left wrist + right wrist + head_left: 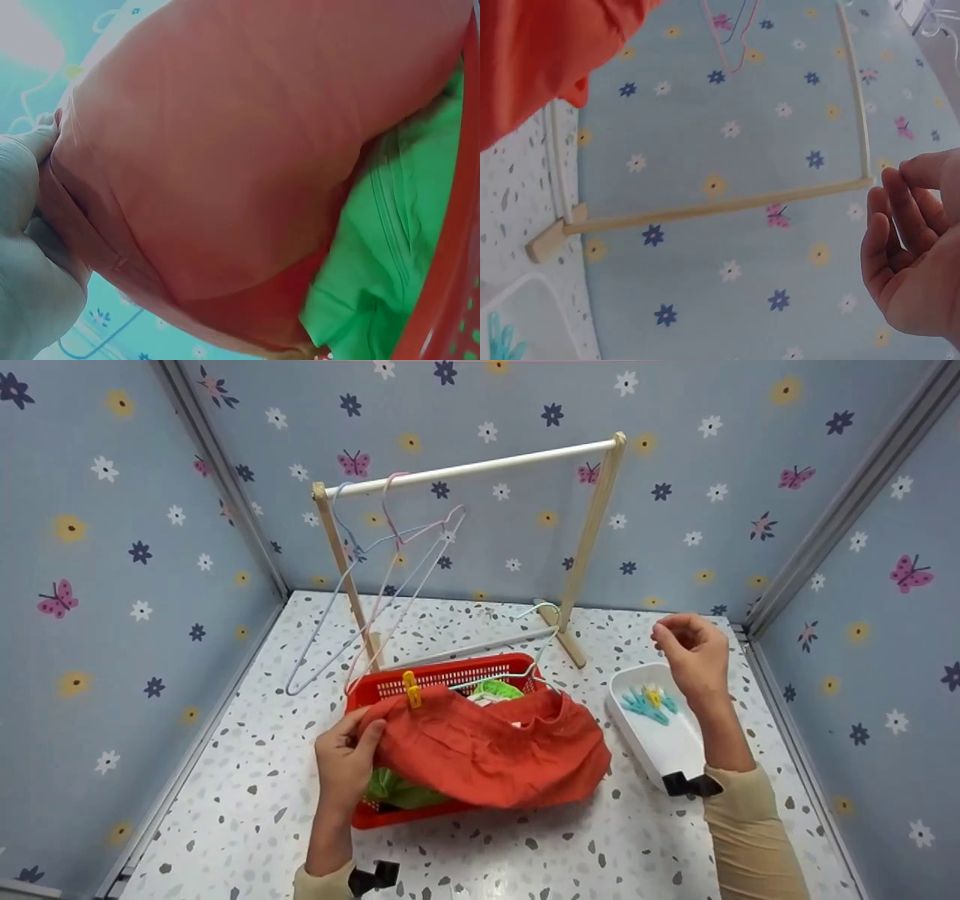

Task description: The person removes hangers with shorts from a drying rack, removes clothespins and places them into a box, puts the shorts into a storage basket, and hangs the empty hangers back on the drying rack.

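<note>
A red cloth garment [480,757] hangs over the front of the basket. At its upper left edge my left hand [345,757] pinches the cloth between thumb and fingers; the left wrist view shows the same grip. Close to that hand, a yellow clothespin [412,690] clips the garment's top edge. A pale green hanger [541,649] lies along the garment's top, its hook pointing up on the right. My right hand [694,660] is raised over the far end of a white tray [637,742], fingers loosely curled, with nothing visible in them.
Teal clothespins [646,706] and a yellow one lie in the tray. The red basket [442,666] holds green clothing [382,232]. Behind stands a wooden rack [480,465], with a blue hanger [319,607] and a pink hanger [395,521] at its left end. Patterned walls enclose the table.
</note>
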Demonstrator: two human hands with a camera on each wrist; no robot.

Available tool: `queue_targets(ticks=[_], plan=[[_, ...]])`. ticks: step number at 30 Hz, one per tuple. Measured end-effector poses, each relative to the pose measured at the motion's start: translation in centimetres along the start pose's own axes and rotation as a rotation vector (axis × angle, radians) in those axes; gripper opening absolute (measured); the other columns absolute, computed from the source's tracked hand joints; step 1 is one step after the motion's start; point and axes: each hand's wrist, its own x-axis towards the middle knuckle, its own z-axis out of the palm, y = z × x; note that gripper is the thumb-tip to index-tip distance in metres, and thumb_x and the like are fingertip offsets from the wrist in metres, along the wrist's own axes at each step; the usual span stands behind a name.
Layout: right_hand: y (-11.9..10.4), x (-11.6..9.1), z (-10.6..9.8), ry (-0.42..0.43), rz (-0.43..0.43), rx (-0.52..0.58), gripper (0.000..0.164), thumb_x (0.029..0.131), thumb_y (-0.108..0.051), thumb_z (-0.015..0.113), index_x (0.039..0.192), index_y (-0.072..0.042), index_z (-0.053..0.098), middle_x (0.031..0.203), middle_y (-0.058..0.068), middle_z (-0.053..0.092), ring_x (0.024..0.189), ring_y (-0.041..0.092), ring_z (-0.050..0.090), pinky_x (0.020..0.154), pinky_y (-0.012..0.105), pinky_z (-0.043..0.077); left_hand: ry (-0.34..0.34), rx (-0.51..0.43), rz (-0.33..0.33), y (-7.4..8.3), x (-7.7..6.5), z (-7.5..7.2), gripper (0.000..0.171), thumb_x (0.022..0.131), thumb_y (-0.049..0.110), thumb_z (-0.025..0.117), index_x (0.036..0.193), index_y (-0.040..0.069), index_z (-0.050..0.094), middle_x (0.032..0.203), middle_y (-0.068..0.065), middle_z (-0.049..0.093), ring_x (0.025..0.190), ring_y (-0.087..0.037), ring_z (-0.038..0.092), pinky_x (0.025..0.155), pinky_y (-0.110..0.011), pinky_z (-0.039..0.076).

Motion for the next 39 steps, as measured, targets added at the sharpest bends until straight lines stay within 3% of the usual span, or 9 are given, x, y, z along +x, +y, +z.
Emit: queue_targets(ticks=[5,9,13,19,26,30,35,39], plan=[[-4.7,-3.1,1.5,0.002,-0.129,0.156,0.007,0.091,0.003,0.064,0.094,0.008,0.065,0.081,0.018,0.065,0.068,0.019,0.060,0.058,0.020,0.045,-0.022,0.011,0.045,0.3,0.1,0.7,0.016,0.084,-0.014,0.067,0.099,-0.010,0.070,0.076,-0.008,0.067,0.057,-0.010,0.051,0.049,-0.017,0.041],[-7.0,-5.7,3.1,-0.044,-0.168,0.246,0.004,0.087,0.014,0.061,0.090,0.013,0.063,0.076,0.020,0.064,0.064,0.017,0.059,0.056,0.019,0.046,-0.046,0.001,0.069,0.6,0.1,1.1,0.016,0.083,-0.014,0.067,0.099,-0.010,0.070,0.077,-0.009,0.068,0.056,-0.010,0.050,0.048,-0.017,0.040],[-7.7,-6.9,4.6,-0.077,-0.196,0.285,0.003,0.084,0.017,0.061,0.087,0.017,0.061,0.074,0.023,0.062,0.063,0.016,0.058,0.056,0.019,0.045,-0.072,-0.012,0.084,0.9,0.4,1.6,0.016,0.083,-0.014,0.067,0.099,-0.010,0.070,0.078,-0.009,0.068,0.056,-0.008,0.049,0.049,-0.017,0.039],[-8.7,-8.1,6.5,-0.178,-0.216,0.243,0.006,0.086,0.014,0.063,0.092,0.012,0.065,0.083,0.020,0.065,0.068,0.017,0.058,0.062,0.022,0.049,-0.098,-0.023,0.133,1.3,0.6,2.4,0.014,0.084,-0.012,0.068,0.097,-0.009,0.070,0.082,-0.012,0.070,0.065,-0.009,0.056,0.057,-0.018,0.045],[-10.5,-9.4,8.8,-0.358,-0.335,0.184,0.025,0.084,0.008,0.070,0.108,0.007,0.066,0.103,0.011,0.069,0.085,0.027,0.061,0.073,0.037,0.052,-0.151,-0.065,0.193,1.4,0.6,3.4,0.018,0.081,-0.016,0.068,0.096,-0.006,0.071,0.085,-0.014,0.070,0.068,-0.013,0.060,0.062,-0.019,0.048],[-10.9,-9.8,10.1,-0.409,-0.389,0.171,0.036,0.081,0.007,0.074,0.115,0.008,0.063,0.111,0.012,0.067,0.092,0.027,0.060,0.078,0.046,0.050,-0.186,-0.063,0.217,1.5,0.5,4.1,0.018,0.080,-0.015,0.069,0.094,-0.004,0.072,0.086,-0.012,0.070,0.069,-0.015,0.061,0.063,-0.020,0.049],[-8.9,-10.5,11.2,-0.462,-0.365,0.164,0.039,0.080,-0.002,0.078,0.117,-0.001,0.064,0.111,0.005,0.067,0.098,0.020,0.060,0.081,0.040,0.050,-0.203,-0.033,0.225,1.6,0.3,4.8,0.017,0.080,-0.014,0.070,0.093,-0.005,0.072,0.084,-0.012,0.070,0.066,-0.014,0.059,0.059,-0.020,0.049],[-8.6,-11.3,11.2,-0.488,-0.329,0.192,0.038,0.079,-0.002,0.079,0.114,-0.001,0.065,0.107,0.007,0.068,0.095,0.023,0.062,0.079,0.042,0.052,-0.202,-0.037,0.237,1.5,0.0,5.4,0.021,0.078,-0.018,0.070,0.094,-0.006,0.072,0.085,-0.013,0.071,0.066,-0.015,0.060,0.058,-0.021,0.049]])
